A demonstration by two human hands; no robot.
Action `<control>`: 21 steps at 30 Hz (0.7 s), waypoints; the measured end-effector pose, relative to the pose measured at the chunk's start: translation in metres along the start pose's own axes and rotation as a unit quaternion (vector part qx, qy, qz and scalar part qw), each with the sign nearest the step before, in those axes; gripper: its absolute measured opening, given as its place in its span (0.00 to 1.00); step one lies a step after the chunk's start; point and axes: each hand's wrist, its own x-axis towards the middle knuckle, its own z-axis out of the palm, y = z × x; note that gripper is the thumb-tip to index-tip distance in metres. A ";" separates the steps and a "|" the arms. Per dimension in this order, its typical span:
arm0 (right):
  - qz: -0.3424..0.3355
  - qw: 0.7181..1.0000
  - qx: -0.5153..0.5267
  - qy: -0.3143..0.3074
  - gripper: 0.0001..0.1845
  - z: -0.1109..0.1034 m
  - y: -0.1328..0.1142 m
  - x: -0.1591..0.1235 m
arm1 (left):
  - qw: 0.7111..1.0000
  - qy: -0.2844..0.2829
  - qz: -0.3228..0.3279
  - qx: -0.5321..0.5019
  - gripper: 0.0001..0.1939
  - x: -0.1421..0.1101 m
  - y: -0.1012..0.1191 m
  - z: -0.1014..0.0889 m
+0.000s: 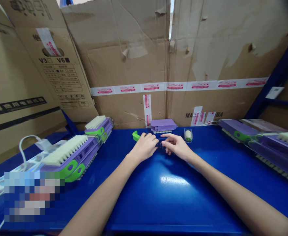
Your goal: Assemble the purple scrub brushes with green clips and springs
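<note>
My left hand [146,147] is closed, its fingers curled downward over the blue table; what they hold, if anything, is hidden. A green curved piece [135,135] shows just behind it, and I cannot tell whether they touch. Beside it, my right hand [177,147] has its index finger stretched out and its thumb apart, the other fingers bent below. Between the hands is a small see-through, speckled thing [161,146], too unclear to name. Beyond both hands lies a purple brush [163,125], bristles down. A clear case [191,135] with a pale roller [188,134] stands right of it.
Purple and green brushes with pale bristles are stacked on the left [70,157] and right [276,150] of the blue table [148,203]. White cables [23,149] run along the left edge. Tall cardboard [124,65] walls off the back; a blue post [269,85] rises at right.
</note>
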 end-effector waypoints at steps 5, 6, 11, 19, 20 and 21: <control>0.035 0.990 0.131 0.044 0.23 -0.001 -0.004 0.003 | 0.991 0.047 -0.059 -0.110 0.16 0.000 -0.007 0.007; 0.044 0.987 0.140 0.062 0.21 -0.002 -0.003 0.004 | 0.982 0.062 -0.081 -0.162 0.15 0.001 -0.008 0.009; 0.098 0.981 0.143 0.088 0.22 -0.001 0.002 0.003 | 0.831 0.148 -0.204 -0.495 0.19 0.009 -0.004 0.017; 0.091 0.973 0.210 0.018 0.28 0.004 0.004 0.000 | 0.650 0.164 -0.252 -0.698 0.23 0.015 0.011 0.016; 0.091 0.971 0.219 0.029 0.29 0.003 0.003 0.000 | 0.640 0.163 -0.256 -0.706 0.23 0.015 0.012 0.015; 0.091 0.968 0.228 0.042 0.29 0.002 0.003 0.001 | 0.631 0.163 -0.260 -0.713 0.22 0.016 0.012 0.014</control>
